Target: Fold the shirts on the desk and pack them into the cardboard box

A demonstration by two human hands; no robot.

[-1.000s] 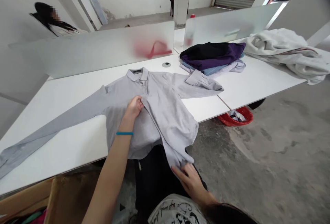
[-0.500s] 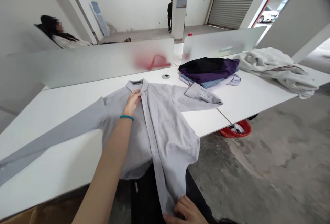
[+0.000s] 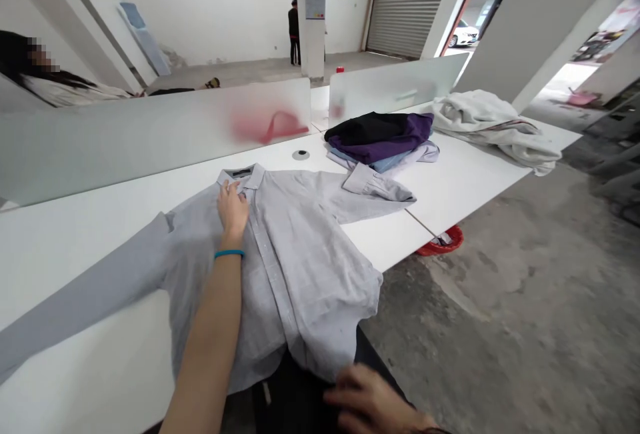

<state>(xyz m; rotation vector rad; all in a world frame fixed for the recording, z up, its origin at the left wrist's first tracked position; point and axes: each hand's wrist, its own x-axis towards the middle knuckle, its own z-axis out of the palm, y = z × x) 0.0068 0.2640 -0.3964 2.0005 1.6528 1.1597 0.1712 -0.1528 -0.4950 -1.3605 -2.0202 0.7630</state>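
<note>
A grey long-sleeved button shirt (image 3: 295,267) lies front up on the white table (image 3: 450,187), its collar (image 3: 240,174) towards the far side. My left hand (image 3: 231,211) rests flat on the shirt's chest just below the collar, holding nothing. One sleeve (image 3: 85,301) stretches towards the lower left. The other runs right, ending in a cuff (image 3: 375,184) beside a folded stack of clothes (image 3: 375,142) in black, purple and light blue. My right hand (image 3: 365,401) hangs open at the bottom of the view, just past the shirt's hem, over dark trousers.
Frosted glass partitions (image 3: 150,134) run along the table's far side. A crumpled white garment (image 3: 495,129) lies at its right end. A red basket (image 3: 445,242) sits on the concrete floor beneath. A person (image 3: 294,31) stands far off beside a pillar.
My right hand has let go of the shirt's hem and dropped away from it. My left hand now lies further left on the chest, and the view has swung left.
</note>
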